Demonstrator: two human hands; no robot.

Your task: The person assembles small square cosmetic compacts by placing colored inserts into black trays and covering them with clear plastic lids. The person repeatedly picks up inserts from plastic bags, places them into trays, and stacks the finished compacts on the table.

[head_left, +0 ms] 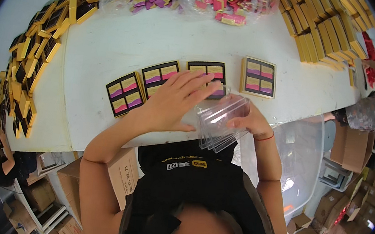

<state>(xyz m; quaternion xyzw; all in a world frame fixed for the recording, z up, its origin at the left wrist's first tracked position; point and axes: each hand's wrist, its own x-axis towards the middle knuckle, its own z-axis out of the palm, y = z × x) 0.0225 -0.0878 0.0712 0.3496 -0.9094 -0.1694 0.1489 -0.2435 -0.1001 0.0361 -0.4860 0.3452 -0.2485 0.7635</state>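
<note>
My right hand [252, 120] grips stacked clear covers [216, 127], left hand [167, 100] wide open; loosen that grip and they'd probably slide apart.

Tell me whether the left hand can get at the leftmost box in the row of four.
Probably yes: the left hand looks empty and open, close to the leftmost box, with nothing seen covering it. The right hand holds clear plastic covers farther right.

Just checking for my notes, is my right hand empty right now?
No, your right hand is gripping several clear plastic covers.
</note>
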